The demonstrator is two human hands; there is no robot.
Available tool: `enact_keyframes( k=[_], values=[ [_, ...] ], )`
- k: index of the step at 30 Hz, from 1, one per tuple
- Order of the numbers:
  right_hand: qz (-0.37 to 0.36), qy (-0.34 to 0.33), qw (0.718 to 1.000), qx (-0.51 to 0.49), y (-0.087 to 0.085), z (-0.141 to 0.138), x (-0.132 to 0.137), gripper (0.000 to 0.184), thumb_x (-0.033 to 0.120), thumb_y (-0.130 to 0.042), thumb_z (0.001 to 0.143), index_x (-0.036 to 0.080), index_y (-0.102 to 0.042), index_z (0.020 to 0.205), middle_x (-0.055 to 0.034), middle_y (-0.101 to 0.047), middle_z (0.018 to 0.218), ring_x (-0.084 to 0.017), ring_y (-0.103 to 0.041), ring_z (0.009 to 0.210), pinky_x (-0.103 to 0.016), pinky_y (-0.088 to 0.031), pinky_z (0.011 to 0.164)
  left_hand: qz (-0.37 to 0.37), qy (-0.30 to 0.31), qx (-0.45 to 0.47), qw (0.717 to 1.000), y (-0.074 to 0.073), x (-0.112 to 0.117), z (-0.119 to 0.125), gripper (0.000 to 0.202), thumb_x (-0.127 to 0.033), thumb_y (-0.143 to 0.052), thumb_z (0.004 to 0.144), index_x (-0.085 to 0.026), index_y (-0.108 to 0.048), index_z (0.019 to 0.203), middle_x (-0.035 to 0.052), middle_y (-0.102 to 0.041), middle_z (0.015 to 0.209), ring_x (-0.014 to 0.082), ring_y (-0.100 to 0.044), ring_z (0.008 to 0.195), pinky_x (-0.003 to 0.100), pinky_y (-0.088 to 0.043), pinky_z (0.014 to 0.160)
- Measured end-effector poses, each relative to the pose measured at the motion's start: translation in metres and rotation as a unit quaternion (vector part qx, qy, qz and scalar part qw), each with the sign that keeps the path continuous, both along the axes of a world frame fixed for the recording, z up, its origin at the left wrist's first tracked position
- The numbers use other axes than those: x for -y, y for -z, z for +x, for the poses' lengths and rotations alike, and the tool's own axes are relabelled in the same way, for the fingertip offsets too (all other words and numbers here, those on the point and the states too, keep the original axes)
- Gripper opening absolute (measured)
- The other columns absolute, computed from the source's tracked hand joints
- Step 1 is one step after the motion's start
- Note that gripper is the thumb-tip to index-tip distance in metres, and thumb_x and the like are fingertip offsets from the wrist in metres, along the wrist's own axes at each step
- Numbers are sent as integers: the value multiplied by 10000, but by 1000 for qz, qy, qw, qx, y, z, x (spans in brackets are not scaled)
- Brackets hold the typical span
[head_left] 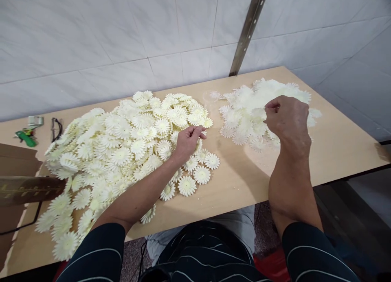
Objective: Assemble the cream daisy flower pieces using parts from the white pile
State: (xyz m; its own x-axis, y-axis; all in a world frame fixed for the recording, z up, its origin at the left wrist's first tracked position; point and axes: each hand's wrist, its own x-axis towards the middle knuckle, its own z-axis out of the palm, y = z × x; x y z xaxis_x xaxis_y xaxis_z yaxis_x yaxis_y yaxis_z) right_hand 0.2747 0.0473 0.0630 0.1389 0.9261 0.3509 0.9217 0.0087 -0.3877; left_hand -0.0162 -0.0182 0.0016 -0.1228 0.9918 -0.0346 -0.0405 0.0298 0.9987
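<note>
A large heap of pale yellow daisy-shaped flower pieces (122, 151) covers the left side of the table. My left hand (190, 141) is over the right edge of that heap, its thumb and fingers drawn together; whether anything small is between them is hidden. To the right lies a smaller pile of whiter flower pieces (241, 111). Above its near right part is my right hand (288, 115), closed with fingers curled and the back of the hand towards me. What it may hold cannot be made out.
The wooden table (232, 184) stands against a tiled wall with a metal upright (249, 31). At far left are a green tool (27, 138), a small white box (36, 121), dark-framed glasses (56, 129) and cardboard (16, 162). A brown cylindrical object (30, 189) juts in from the left.
</note>
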Motion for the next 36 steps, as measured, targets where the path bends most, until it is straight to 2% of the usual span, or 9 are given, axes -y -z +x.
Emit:
enact_keyframes(
  k=[3, 8, 12, 14, 16, 19, 23, 27, 36],
  values=[
    [27, 36, 999, -2, -3, -8, 3, 284, 100, -576, 971, 173, -801, 1128, -188, -774, 1181, -260, -696, 1075, -457, -501, 1015, 3, 2, -8, 1000, 2, -1, 0, 456, -622, -802, 914, -167, -825, 928, 51, -802, 787, 59, -282, 440, 263, -222, 454],
    [-28, 81, 996, -17, -10, -8, 2, 148, 256, -666, 1008, 188, -785, 953, -133, -755, 898, -286, -682, 947, -495, -483, 1021, 14, -6, -25, 1000, 5, -3, -1, 443, -609, -765, 954, -173, -833, 914, 41, -771, 754, 91, -398, 496, 270, -310, 507],
    [91, 52, 993, -49, -12, -16, 7, 307, 74, -591, 950, 148, -776, 1183, -220, -777, 1228, -255, -713, 984, -453, -502, 1042, 32, -27, -61, 997, 5, -1, -3, 374, -534, -733, 1008, -185, -825, 909, -5, -671, 678, 122, -491, 579, 276, -402, 602],
    [126, 3, 988, -91, -12, -34, 16, 203, 161, -626, 984, 153, -774, 1123, -203, -790, 1207, -225, -715, 874, -437, -543, 986, 59, -47, -97, 992, 4, 0, -3, 322, -472, -720, 1029, -192, -812, 900, -22, -625, 654, 134, -522, 624, 282, -433, 658],
    [27, -117, 979, -165, -11, -59, 28, 244, 406, -659, 1049, 195, -766, 987, -104, -795, 937, -211, -705, 754, -389, -583, 796, 87, -66, -131, 985, 4, 2, -3, 310, -433, -704, 1045, -197, -785, 863, -19, -620, 661, 146, -551, 667, 289, -445, 689],
    [-235, -332, 891, -201, -1, -98, 44, 416, 600, -748, 989, 204, -760, 863, -62, -762, 783, -186, -688, 647, -318, -554, 597, 112, -88, -154, 978, 6, 2, -3, 347, -453, -681, 1066, -206, -747, 832, 4, -681, 727, 159, -588, 709, 298, -457, 697],
    [-312, -380, 829, -268, 20, -125, 52, 325, 513, -836, 902, 209, -729, 857, -48, -750, 742, -195, -714, 644, -296, -550, 525, 119, -117, -152, 974, 8, -1, -3, 370, -513, -678, 1071, -207, -760, 880, 26, -744, 803, 166, -625, 735, 308, -486, 728],
    [-291, -347, 847, -278, 32, -126, 43, 257, 436, -791, 908, 216, -716, 797, -23, -723, 652, -183, -686, 563, -303, -550, 534, 97, -120, -128, 980, 6, -2, -4, 433, -580, -673, 1071, -200, -777, 891, 34, -718, 761, 173, -645, 740, 313, -507, 746],
    [-200, -263, 890, -313, 35, -114, 26, 464, 669, -801, 894, 235, -669, 796, -4, -676, 622, -166, -624, 502, -301, -543, 523, 43, -16, -19, 999, 5, 3, 0, 543, -749, -716, 978, -209, -718, 925, -12, -630, 630, 118, -553, 483, 252, -415, 447]
  ],
)
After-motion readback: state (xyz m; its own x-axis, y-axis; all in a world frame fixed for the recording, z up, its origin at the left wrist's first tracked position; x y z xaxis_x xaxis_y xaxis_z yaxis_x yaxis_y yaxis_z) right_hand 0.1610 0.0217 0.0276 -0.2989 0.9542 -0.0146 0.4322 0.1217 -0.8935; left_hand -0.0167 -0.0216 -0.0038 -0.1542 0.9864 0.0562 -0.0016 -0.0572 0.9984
